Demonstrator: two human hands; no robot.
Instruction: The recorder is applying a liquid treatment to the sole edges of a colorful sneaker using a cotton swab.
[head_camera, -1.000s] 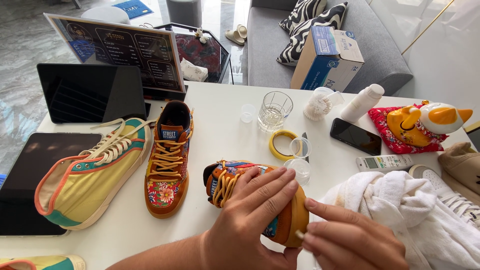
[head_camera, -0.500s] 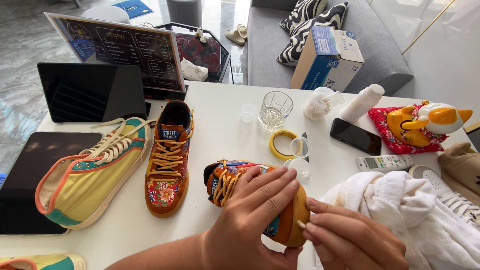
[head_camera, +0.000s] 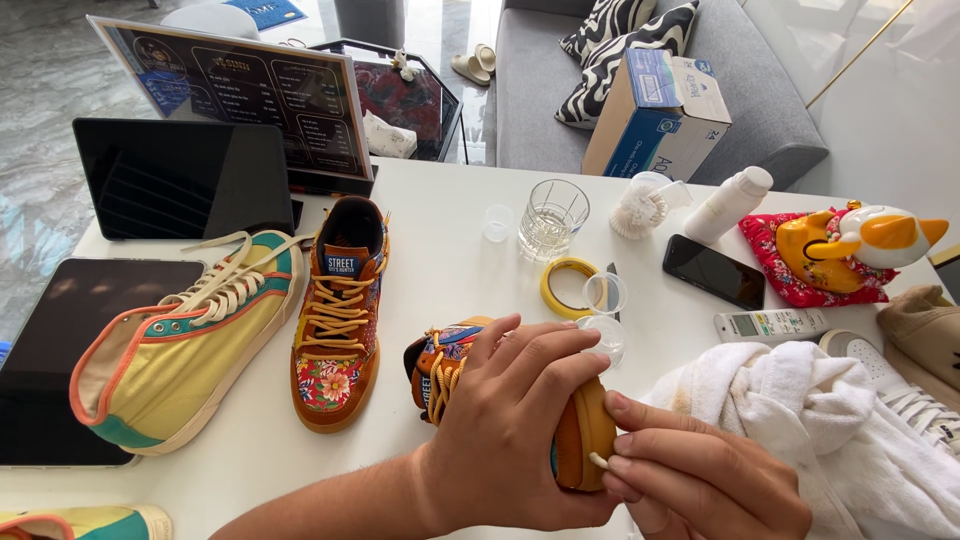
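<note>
The small orange suede-like sneaker with flowered cloth panels (head_camera: 575, 440) looks matt and napped, its yellow laces woven. The white terry towel (head_camera: 790, 400) is fluffy and rough. The smooth white tabletop (head_camera: 440, 290) has a soft sheen. The clear drinking glass (head_camera: 552, 218) shines; the black slab phone (head_camera: 713, 271) is glossy.

Home living room doubling as a shoe-care corner, grey fabric sofa (head_camera: 720, 90) with zebra-striped cushions (head_camera: 625, 40), glossy marble floor (head_camera: 40, 80) (slippers lying there), white table (head_camera: 450, 270) crowded with colourful sneakers.
</note>
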